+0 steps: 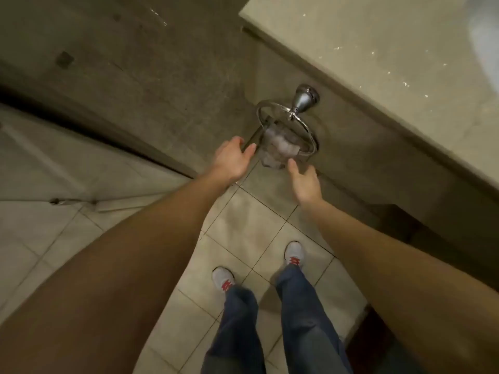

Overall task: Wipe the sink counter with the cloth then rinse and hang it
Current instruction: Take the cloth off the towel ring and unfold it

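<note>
Our left hand (232,160) and right hand (305,182) both reach forward with the fingers (293,164) spread wide and relaxed, holding nothing. Just beyond them, between the two hands, hangs the pale, crumpled cloth (275,149), bunched over the lower arc of a round chrome towel ring (286,125). The left fingers sit just beside the cloth's left edge. The right fingers sit just under its lower right corner, near it but, as far as we can tell, not touching. The pale speckled stone desk (378,63) lies up and to the right of the right fingers, well apart from both hands. Beneath the hands is the beige tiled floor (243,225).

From this view alone we cannot say whether we are about to take the cloth or are at the hanging step.

Either way, we judge the main risk to be the cloth dropping onto the floor. It is wadded rather than draped evenly, so a brush from either set of fingers could tip its weight to one side and slide it off the ring. The ring also looks free to swing on its mount, so a one-sided tug might rock it away from the fingers and spoil the grip. If the cloth is wet, it may drip onto the floor near our feet and make it slippery.
</note>
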